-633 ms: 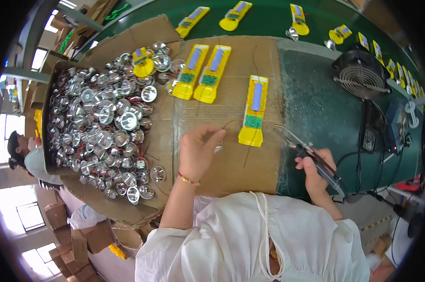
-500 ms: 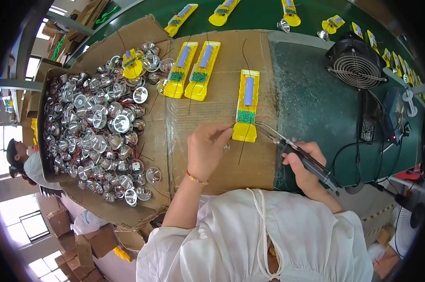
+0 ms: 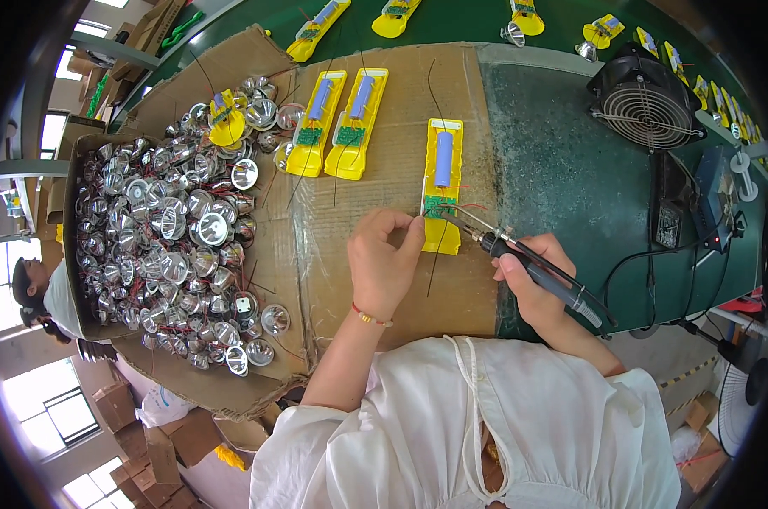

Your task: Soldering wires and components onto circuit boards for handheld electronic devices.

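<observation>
A yellow plastic lamp housing (image 3: 446, 241) lies on the cardboard in front of me, with a purple cylindrical battery (image 3: 443, 161) and a green circuit board (image 3: 436, 206) in it. At the board's left edge, my left hand (image 3: 386, 259) pinches a thin wire between thumb and forefinger; its end is hard to make out. My right hand (image 3: 537, 284) grips a soldering iron (image 3: 571, 295) with a thin metal solder guide along it. The iron's tip is over the lower part of the board; whether it touches cannot be seen. Dark wires extend above and below the housing.
On the left, a cardboard box (image 3: 100, 327) holds many silver reflectors (image 3: 172, 222). Two yellow housings (image 3: 347, 163) lie beyond my left hand. A black fan (image 3: 643, 106) and a blue soldering station (image 3: 713, 199) with cables stand right. More housings line the far side; a person (image 3: 57, 293) is at left.
The soldering iron's tip has moved left, from the board's right edge to over the board. My left fingertips have moved up slightly, closer to the board's left edge. The view has shifted a little.
</observation>
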Motion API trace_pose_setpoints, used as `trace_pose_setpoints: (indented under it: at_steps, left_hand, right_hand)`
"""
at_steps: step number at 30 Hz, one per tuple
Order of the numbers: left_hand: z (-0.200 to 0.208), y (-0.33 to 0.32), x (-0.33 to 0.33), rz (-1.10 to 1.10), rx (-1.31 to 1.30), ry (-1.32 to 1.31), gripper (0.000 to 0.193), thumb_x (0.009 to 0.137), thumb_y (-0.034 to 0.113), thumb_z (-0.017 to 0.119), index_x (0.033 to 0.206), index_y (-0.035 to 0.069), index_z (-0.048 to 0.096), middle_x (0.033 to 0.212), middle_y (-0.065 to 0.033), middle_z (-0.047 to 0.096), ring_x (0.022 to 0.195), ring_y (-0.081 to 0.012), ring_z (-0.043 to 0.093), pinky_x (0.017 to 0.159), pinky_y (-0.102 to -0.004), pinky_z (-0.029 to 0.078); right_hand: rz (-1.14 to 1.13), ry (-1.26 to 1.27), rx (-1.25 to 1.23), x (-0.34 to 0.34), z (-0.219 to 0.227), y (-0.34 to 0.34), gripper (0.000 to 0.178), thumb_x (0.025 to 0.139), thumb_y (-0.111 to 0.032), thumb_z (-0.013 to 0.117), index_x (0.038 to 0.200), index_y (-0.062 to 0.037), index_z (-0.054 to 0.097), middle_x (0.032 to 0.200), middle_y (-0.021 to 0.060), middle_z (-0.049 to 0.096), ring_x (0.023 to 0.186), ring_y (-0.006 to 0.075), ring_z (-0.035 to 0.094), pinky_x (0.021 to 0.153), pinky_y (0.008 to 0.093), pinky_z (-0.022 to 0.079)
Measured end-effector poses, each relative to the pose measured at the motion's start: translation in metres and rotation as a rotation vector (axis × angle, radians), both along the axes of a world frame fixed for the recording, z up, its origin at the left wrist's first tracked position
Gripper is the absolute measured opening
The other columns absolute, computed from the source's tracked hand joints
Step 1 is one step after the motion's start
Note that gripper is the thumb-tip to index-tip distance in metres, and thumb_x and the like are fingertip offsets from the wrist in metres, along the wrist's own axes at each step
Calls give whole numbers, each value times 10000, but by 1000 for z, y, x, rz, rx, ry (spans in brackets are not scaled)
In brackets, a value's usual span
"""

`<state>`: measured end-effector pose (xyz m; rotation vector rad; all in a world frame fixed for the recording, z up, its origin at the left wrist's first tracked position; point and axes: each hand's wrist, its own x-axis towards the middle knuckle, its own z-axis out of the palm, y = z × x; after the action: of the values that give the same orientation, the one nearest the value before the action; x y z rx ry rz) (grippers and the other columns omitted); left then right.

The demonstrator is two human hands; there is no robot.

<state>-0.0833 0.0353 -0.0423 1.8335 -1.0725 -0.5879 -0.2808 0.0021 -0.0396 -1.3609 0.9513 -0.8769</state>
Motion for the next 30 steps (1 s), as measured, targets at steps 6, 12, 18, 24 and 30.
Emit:
trace_pose_setpoints:
  at_steps: [6,12,18,24,30]
  left_hand:
    - [1,0,-1,-3,-6,-45,102,728,70,656,679,9,591,680,-102,568,635,-248,544,592,-331,422]
    - [3,-2,-1,-15,-2,-58,106,726,72,660,673,10,591,671,-98,570,618,-243,543,579,-330,421]
    - [2,-2,-1,-19,-7,-40,109,724,72,662,674,6,591,670,-98,578,604,-236,552,564,-320,425]
    - [1,2,0,23,24,57,80,727,67,670,718,8,617,690,-93,593,639,-201,576,587,-297,444]
    - [5,1,0,-82,-62,55,68,731,59,674,758,10,636,787,-85,599,697,-177,583,615,-275,454]
  right_hand:
    - [-3,0,30,3,2,-2,128,824,-49,580,874,13,480,752,130,605,634,124,576,582,260,489]
    - [-102,-99,9,2,7,1,121,828,-60,577,856,8,481,721,127,602,629,136,583,588,267,491]
    - [-135,-104,4,-3,10,3,122,824,-57,580,842,6,478,704,119,595,625,142,587,602,277,497]
    - [-125,-109,3,-7,8,6,118,823,-53,578,852,6,480,708,113,588,625,142,586,600,279,500]
    - [-66,-55,34,-10,7,5,117,827,-52,576,869,11,487,733,119,595,644,135,584,593,264,498]
